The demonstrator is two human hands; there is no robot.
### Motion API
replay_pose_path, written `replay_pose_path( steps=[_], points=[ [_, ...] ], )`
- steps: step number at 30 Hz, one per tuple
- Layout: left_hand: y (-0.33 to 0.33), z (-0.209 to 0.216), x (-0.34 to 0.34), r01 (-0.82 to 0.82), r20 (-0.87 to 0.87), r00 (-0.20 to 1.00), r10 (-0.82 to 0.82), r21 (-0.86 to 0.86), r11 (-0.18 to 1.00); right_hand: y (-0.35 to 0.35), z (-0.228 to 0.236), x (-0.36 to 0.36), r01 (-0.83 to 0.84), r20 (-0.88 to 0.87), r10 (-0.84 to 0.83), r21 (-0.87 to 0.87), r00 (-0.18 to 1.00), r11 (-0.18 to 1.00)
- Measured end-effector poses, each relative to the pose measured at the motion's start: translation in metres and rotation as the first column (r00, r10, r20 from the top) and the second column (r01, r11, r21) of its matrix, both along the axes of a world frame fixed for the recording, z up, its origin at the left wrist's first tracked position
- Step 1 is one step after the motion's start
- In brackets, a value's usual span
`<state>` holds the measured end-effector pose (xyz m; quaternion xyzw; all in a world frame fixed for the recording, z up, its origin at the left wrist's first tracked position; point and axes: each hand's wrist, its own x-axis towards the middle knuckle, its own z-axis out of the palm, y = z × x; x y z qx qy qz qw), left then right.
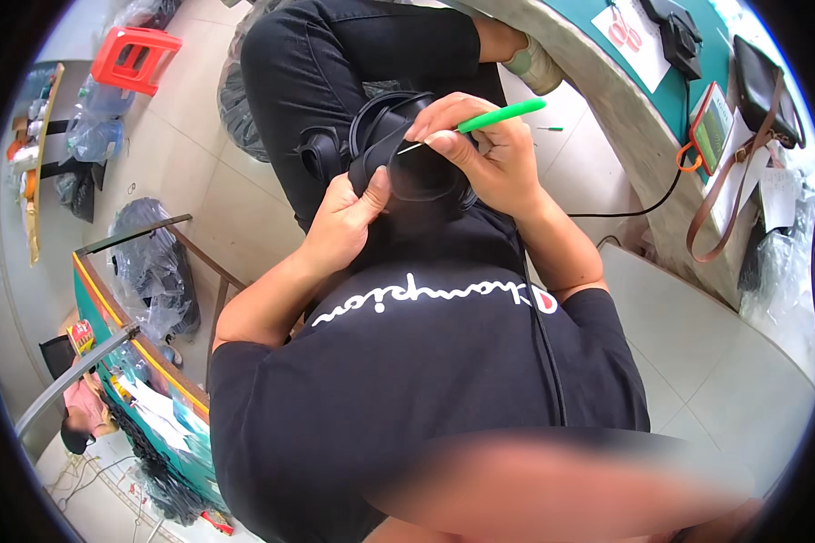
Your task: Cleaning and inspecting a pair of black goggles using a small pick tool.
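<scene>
My left hand point(346, 222) is closed on a flat black strap point(378, 156), its thumb pressed on top near the strap's edge. In my right hand point(493, 167) is a green-handled awl-like tool point(505, 115), pinched between thumb and fingers. The thin metal tip of the tool points left and lies close to the strap; whether it pierces the strap I cannot tell. Looped black strap material point(321, 152) rests on my lap around both hands, partly hidden by them. My legs, in dark trousers point(285, 90), are under it.
To the right stands a curved table with a green top point(575, 18), holding a black bag point(765, 86) with a brown strap. A red stool point(136, 61) is at the upper left. Another table point(109, 308) and a person in pink point(86, 398) are at the lower left.
</scene>
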<state>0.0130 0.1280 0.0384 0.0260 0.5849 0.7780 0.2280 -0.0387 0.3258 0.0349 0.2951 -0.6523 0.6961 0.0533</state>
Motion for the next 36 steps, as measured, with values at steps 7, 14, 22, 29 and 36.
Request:
replay_pose_path(
  steps=[7,14,22,29,36],
  points=[
    [-0.005,0.002,0.000,0.060,0.014,0.998,-0.059,-0.081,0.995,-0.010,-0.003,-0.008,0.413,-0.615,-0.211,0.205,0.759,0.887],
    [-0.024,-0.021,0.012,-0.033,0.058,0.998,0.032,0.015,0.999,0.047,-0.060,-0.051,0.794,-0.165,-0.779,0.202,0.605,0.574],
    [-0.025,-0.027,0.017,-0.096,0.169,0.984,0.055,0.247,0.964,0.165,-0.235,-0.037,0.469,-0.062,-0.853,0.854,0.517,0.223],
    [-0.026,-0.036,0.020,-0.115,0.148,0.983,0.111,0.017,0.993,0.143,-0.186,-0.031,0.427,-0.102,-0.815,0.884,0.571,0.188],
    [-0.007,-0.023,0.017,-0.100,0.035,0.995,0.096,0.155,0.983,0.023,-0.015,0.025,0.152,0.046,-0.152,-0.003,0.987,0.988]
  ],
)
